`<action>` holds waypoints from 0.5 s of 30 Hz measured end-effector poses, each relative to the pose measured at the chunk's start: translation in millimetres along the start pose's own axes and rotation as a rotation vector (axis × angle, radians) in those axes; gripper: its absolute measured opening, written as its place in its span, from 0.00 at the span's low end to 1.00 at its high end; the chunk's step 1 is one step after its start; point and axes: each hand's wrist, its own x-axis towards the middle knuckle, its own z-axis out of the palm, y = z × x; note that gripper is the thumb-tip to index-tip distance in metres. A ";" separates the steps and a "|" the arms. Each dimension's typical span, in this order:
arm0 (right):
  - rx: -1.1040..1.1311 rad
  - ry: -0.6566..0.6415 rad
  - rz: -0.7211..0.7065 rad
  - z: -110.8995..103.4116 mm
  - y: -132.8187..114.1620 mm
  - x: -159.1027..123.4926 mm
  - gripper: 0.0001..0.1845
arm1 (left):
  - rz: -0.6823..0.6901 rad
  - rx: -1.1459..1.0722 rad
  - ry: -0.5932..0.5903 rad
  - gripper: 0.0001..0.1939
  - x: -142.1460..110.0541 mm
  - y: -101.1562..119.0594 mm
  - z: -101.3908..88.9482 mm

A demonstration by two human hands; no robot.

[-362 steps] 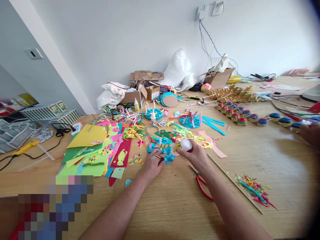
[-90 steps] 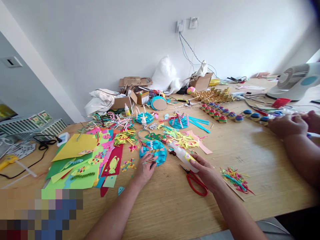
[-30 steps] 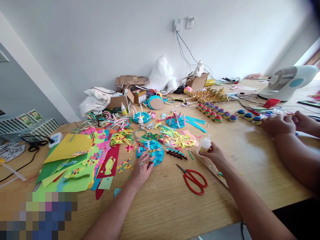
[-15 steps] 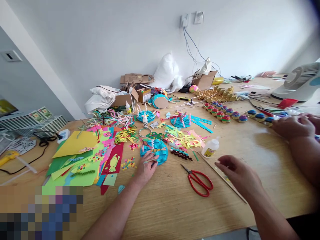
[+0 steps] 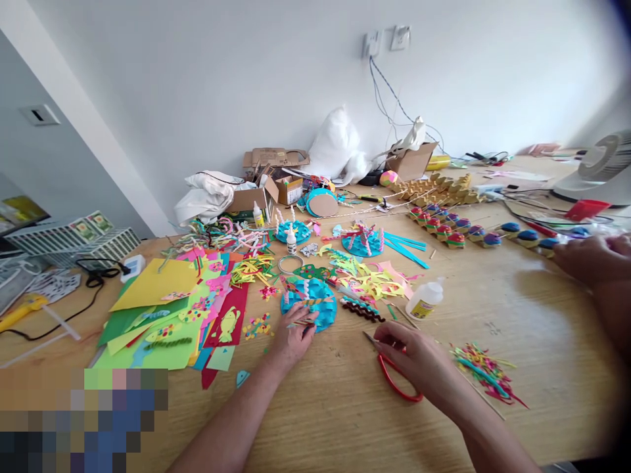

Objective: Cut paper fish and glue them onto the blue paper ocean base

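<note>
My left hand (image 5: 294, 338) lies at the near left edge of a round blue paper disc (image 5: 325, 318) that carries twisted paper pieces. Its fingers are bent over the disc edge, with a thin brownish strip showing between them. Above the red-handled scissors (image 5: 401, 389) is my right hand (image 5: 411, 355), its fingers pressed together close to the pivot. The hand covers part of one handle, and whatever its fingertips hold is hidden. Just behind it stands a glue bottle (image 5: 424, 300). Dark twisted strips (image 5: 362, 310) lie right of the disc.
Coloured paper sheets (image 5: 142, 289) are piled at left. Two more blue discs, one decorated disc (image 5: 362, 243) among them, sit farther back. A heap of paper shreds (image 5: 488, 371) and a thin stick (image 5: 486, 401) lie at right. Another person's hand (image 5: 586, 259) works near painted egg-carton cups (image 5: 451, 236).
My right hand has moved left and down over the scissors, uncovering the shreds on the right. My left hand stays on the blue disc. The view has shifted slightly.
</note>
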 end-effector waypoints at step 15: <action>-0.148 0.021 -0.171 -9.7 -29.8 37.4 0.09 | -0.025 -0.006 -0.001 0.15 0.8 7.3 -5.2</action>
